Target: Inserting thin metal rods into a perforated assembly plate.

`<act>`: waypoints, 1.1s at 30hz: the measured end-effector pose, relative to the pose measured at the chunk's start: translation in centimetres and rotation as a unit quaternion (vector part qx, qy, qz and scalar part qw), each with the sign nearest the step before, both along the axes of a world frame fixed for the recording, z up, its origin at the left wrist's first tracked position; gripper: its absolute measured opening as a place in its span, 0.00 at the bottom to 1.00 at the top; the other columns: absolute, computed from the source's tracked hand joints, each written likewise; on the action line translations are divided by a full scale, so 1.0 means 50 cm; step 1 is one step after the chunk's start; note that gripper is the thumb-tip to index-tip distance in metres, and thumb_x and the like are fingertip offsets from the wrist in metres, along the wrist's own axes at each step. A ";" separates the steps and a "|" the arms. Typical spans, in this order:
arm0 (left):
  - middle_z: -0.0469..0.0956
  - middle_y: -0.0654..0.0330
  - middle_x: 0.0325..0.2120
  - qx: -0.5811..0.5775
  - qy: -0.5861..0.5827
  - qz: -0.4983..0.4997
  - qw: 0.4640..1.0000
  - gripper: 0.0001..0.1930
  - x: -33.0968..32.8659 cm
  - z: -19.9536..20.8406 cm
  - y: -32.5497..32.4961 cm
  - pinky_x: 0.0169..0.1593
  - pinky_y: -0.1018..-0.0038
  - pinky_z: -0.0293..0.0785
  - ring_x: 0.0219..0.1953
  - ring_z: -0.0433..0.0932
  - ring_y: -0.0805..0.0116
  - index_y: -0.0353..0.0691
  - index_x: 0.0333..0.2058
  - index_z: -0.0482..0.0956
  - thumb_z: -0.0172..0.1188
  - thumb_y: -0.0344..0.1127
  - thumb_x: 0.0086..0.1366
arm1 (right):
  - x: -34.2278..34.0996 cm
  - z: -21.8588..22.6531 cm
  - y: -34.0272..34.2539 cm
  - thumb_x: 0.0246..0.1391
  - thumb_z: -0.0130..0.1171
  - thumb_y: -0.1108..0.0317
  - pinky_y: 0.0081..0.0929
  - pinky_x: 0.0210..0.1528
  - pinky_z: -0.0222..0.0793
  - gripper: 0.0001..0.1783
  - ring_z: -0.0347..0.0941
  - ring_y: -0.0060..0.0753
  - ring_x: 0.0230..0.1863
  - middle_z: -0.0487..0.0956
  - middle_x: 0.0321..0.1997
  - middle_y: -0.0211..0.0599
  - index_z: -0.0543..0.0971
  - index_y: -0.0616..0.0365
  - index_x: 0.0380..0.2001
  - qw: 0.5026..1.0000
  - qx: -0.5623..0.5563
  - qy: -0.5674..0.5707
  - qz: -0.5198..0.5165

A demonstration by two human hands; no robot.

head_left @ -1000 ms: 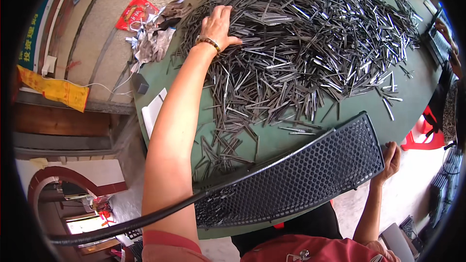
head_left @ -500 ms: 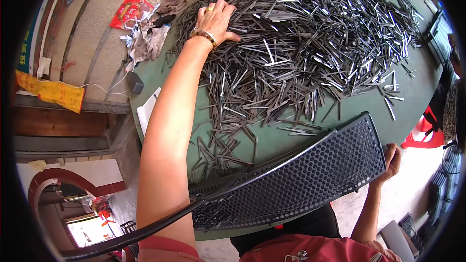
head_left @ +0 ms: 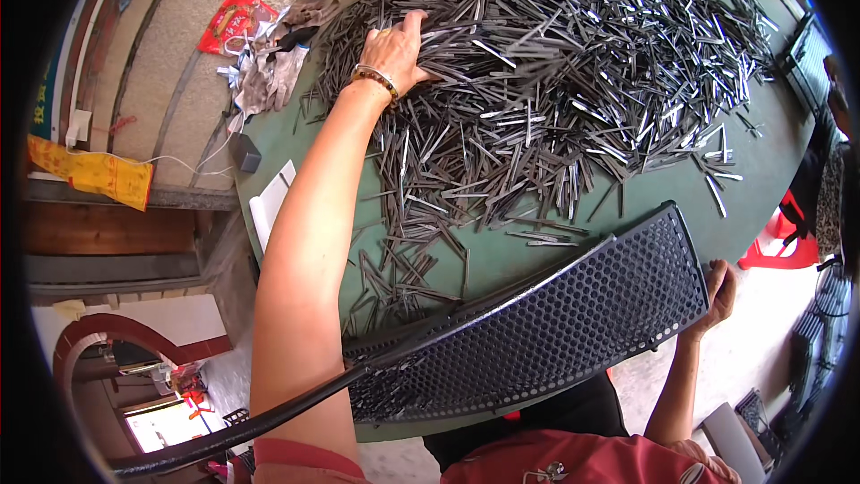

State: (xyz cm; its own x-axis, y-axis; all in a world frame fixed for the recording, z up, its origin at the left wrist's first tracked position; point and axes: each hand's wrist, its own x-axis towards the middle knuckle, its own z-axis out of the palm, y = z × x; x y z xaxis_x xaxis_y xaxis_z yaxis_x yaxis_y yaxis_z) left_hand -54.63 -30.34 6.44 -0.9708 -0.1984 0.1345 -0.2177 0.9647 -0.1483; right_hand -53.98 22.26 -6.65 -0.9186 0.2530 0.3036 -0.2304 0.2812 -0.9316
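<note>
A large heap of thin black strips (head_left: 546, 81) covers much of the green table (head_left: 296, 161). My left hand (head_left: 394, 49) reaches into the heap's left side, fingers curled and partly buried, with a bunch of strips between fingers and thumb. In front of me, a black perforated tray (head_left: 573, 314) leans tilted, its holed face toward me and small dark pieces at its lower left. My right hand (head_left: 718, 294) is closed at the tray's right end, fingertips partly hidden. A dark curved bar (head_left: 242, 435) runs from the tray across my left upper arm.
Grey work gloves (head_left: 278, 72) and a red packet (head_left: 235, 20) lie left of the table, near a yellow packet (head_left: 94, 170). A dark block (head_left: 245, 152) sits at the table's left edge. A red stool (head_left: 779, 246) and stacked dark trays (head_left: 820, 314) stand at right.
My left hand has curled deeper into the strips, and strips beside it have shifted, some blurred. The tray and my right hand have moved slightly left.
</note>
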 end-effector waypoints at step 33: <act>0.75 0.66 0.25 0.786 0.164 0.227 0.552 0.13 0.414 0.006 0.033 0.30 0.77 0.73 0.26 0.74 0.74 0.41 0.40 0.76 0.65 0.38 0.58 | -0.026 -0.039 0.017 0.61 0.54 0.66 0.17 0.31 0.63 0.11 0.65 0.18 0.28 0.73 0.26 0.28 0.77 0.65 0.34 0.995 0.032 0.076 0.060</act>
State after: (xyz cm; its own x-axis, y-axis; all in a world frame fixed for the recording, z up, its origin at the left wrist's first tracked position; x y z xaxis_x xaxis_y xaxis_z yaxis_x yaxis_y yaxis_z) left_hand -33.93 -28.70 6.75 -0.7481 -0.5326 -0.3958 -0.2562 -0.3183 0.9127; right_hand -55.27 23.12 -8.62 -0.8832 0.1197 0.4535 -0.4032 0.3001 -0.8645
